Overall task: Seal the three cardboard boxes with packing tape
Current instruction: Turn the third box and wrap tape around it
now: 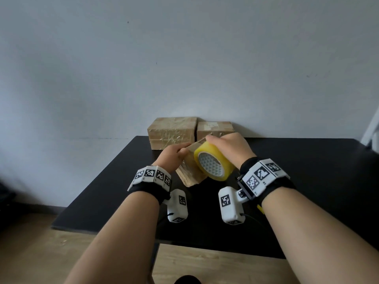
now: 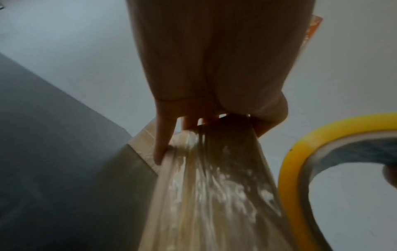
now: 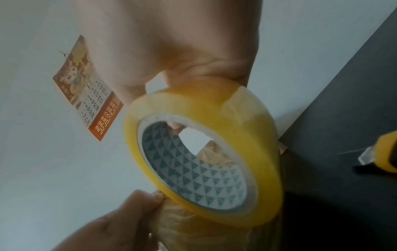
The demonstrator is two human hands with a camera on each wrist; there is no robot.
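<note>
My left hand (image 1: 174,153) grips a small cardboard box (image 1: 189,175) wrapped in shiny clear tape and holds it tilted above the black table (image 1: 307,181). My right hand (image 1: 227,145) holds a yellow roll of packing tape (image 1: 213,165) against the box's right side, a fingertip showing inside the core. Two more taped boxes stand at the back by the wall, the larger box (image 1: 172,132) on the left and the smaller box (image 1: 214,129) on the right. The left wrist view shows the fingers (image 2: 163,144) curled over the box (image 2: 214,195), the roll (image 2: 298,161) beside it. The right wrist view shows the roll (image 3: 257,152).
A small yellow object (image 3: 384,152) with a clear tip lies on the table (image 3: 343,110) to the right of my right wrist. A calendar (image 3: 86,88) hangs on the wall. The table's front edge (image 1: 205,244) is close to me, with wooden floor below.
</note>
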